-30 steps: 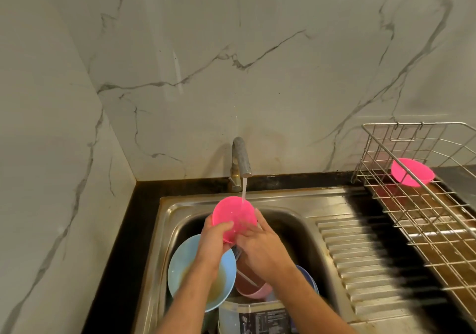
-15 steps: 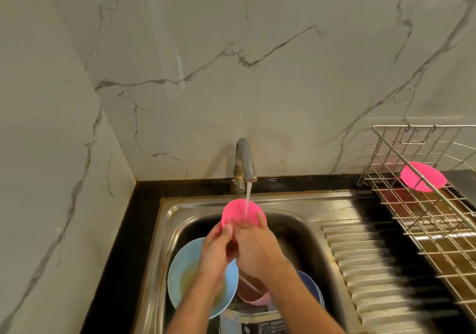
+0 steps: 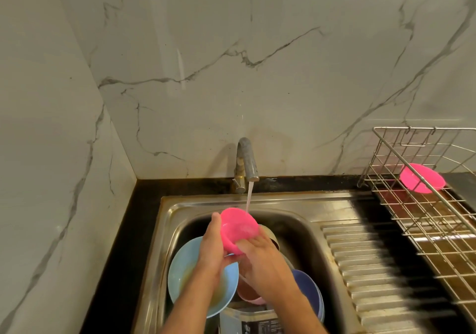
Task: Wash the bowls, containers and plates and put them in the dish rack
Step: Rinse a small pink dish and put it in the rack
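Pink bowl (image 3: 239, 226) is held over the sink (image 3: 304, 204) under the tap (image 3: 247, 163), gripped by left hand (image 3: 212, 246) and right hand (image 3: 257, 253); it is judged light, stiff plastic, slippery when wet, best grasped at the rim

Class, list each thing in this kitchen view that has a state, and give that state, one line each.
Tap: running.
Pink bowl: held under the stream.
Left hand: gripping the bowl.
Right hand: gripping the bowl.
Light blue plate: dirty, in sink.
Dish rack: holds one pink dish.
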